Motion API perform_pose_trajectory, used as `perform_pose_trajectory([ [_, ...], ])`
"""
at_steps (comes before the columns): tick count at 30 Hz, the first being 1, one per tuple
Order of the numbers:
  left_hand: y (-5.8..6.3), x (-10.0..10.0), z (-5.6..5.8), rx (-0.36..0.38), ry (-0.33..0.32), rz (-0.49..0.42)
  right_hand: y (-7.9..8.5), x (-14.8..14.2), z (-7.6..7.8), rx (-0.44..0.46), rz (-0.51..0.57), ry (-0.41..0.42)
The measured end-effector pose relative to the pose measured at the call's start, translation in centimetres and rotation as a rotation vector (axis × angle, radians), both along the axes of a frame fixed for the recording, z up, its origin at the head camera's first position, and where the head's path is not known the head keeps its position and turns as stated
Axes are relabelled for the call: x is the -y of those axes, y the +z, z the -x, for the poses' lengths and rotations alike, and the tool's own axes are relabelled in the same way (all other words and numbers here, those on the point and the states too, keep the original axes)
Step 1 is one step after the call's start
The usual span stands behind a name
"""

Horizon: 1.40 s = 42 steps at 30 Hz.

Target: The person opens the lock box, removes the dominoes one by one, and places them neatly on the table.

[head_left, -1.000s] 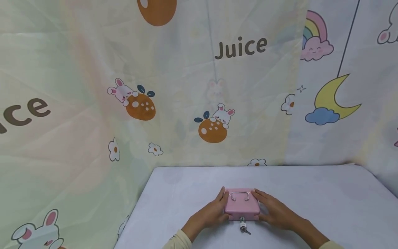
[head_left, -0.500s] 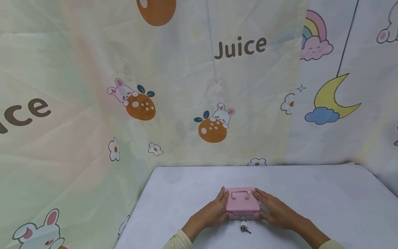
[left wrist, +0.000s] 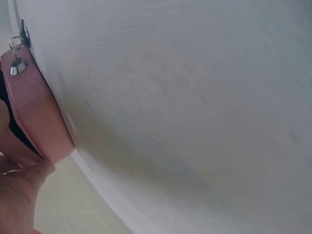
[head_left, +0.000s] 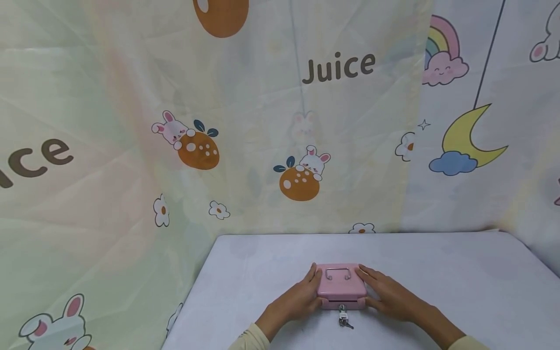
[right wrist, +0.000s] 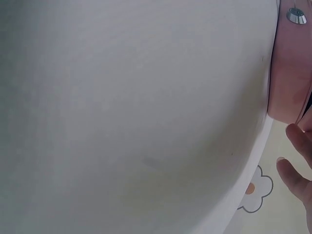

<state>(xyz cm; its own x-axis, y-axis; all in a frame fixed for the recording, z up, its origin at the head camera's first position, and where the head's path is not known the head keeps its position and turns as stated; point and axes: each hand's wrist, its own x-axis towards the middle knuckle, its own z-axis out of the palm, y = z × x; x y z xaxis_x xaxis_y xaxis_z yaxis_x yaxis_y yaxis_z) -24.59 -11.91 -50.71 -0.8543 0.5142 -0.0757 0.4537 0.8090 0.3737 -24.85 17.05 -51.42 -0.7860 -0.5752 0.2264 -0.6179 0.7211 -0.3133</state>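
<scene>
A pink box (head_left: 340, 288) sits on the white tabletop (head_left: 262, 262), its lock (left wrist: 18, 67) facing the person. The left hand (head_left: 302, 297) grips its left side and the right hand (head_left: 390, 295) its right, thumbs by the front corners and fingers reaching back along the lid (head_left: 330, 287). That matching hold probably keeps the box square and steady, with neither side left unsupported. The lid stands slightly ajar: a dark gap shows along the front, above the lock, and the thumbs seem placed there because that is where the edge can be felt. Keys (head_left: 345, 323) dangle in front of the lock (whether they touch the cloth is hard to tell), and with both hands out at the sides nothing presses on them. The wire handle (head_left: 338, 269) on top is untouched, presumably since a side grip gives better control than one central pull.
</scene>
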Motion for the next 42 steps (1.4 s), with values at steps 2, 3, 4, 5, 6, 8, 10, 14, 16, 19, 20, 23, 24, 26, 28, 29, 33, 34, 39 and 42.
perform_pose_trajectory([
  [2, 0.0, 0.0, 0.0, 0.001, 0.000, 0.007, 0.0, 0.0, 0.1, -0.004, -0.010, -0.005],
  [3, 0.0, 0.0, 0.1, 0.002, 0.001, 0.009, -0.1, -0.1, 0.1, -0.008, -0.013, -0.009],
  [4, 0.0, 0.0, 0.1, 0.002, 0.003, 0.013, -0.1, -0.1, 0.2, -0.013, -0.017, -0.012],
  [5, 0.0, 0.0, 0.1, 0.003, 0.003, 0.015, -0.2, -0.1, 0.2, -0.018, -0.020, -0.015],
  [6, 0.0, 0.1, 0.1, 0.001, 0.004, 0.019, -0.2, -0.1, 0.2, -0.020, -0.023, -0.019],
  [8, 0.1, 0.1, 0.1, -0.008, 0.005, 0.023, -0.2, -0.1, 0.3, -0.028, -0.022, -0.029],
  [10, 0.1, 0.1, 0.1, -0.021, 0.006, 0.020, -0.2, -0.1, 0.3, -0.027, -0.022, -0.039],
  [14, 0.1, 0.1, 0.1, -0.038, 0.012, 0.003, 0.0, 0.0, 0.4, -0.024, -0.017, -0.057],
  [16, 0.1, 0.1, 0.1, -0.046, 0.012, -0.007, 0.1, 0.0, 0.5, -0.031, -0.015, -0.061],
  [19, 0.2, 0.2, 0.2, -0.068, 0.010, -0.011, 0.1, 0.0, 0.7, -0.053, -0.014, -0.059],
  [20, 0.2, 0.2, 0.3, -0.079, 0.006, -0.018, 0.2, 0.0, 0.7, -0.057, -0.013, -0.057],
  [23, 0.2, 0.3, 0.4, -0.106, -0.008, -0.031, 0.5, 0.0, 0.9, -0.059, -0.005, -0.050],
  [24, 0.2, 0.3, 0.4, -0.112, -0.012, -0.037, 0.7, 0.0, 0.9, -0.056, -0.003, -0.050],
  [26, 0.1, 0.3, 0.6, -0.116, -0.015, -0.053, 0.9, 0.0, 1.0, -0.050, 0.003, -0.041],
  [28, 0.2, 0.3, 0.7, -0.107, -0.007, -0.064, 1.2, 0.0, 1.2, -0.049, 0.004, -0.031],
  [29, 0.2, 0.3, 0.8, -0.102, 0.001, -0.064, 1.3, 0.0, 1.3, -0.044, 0.005, -0.029],
  [33, 0.3, 0.1, 1.1, -0.075, 0.026, -0.086, 1.6, -0.1, 1.6, -0.010, 0.024, -0.033],
  [34, 0.4, 0.1, 1.1, -0.071, 0.031, -0.088, 1.7, -0.1, 1.7, 0.003, 0.032, -0.036],
  [39, 0.5, 0.0, 1.4, -0.038, 0.038, -0.121, 1.8, -0.2, 2.1, 0.050, 0.053, -0.054],
  [42, 0.6, 0.0, 1.5, -0.038, 0.031, -0.136, 1.9, -0.2, 2.2, 0.054, 0.054, -0.055],
])
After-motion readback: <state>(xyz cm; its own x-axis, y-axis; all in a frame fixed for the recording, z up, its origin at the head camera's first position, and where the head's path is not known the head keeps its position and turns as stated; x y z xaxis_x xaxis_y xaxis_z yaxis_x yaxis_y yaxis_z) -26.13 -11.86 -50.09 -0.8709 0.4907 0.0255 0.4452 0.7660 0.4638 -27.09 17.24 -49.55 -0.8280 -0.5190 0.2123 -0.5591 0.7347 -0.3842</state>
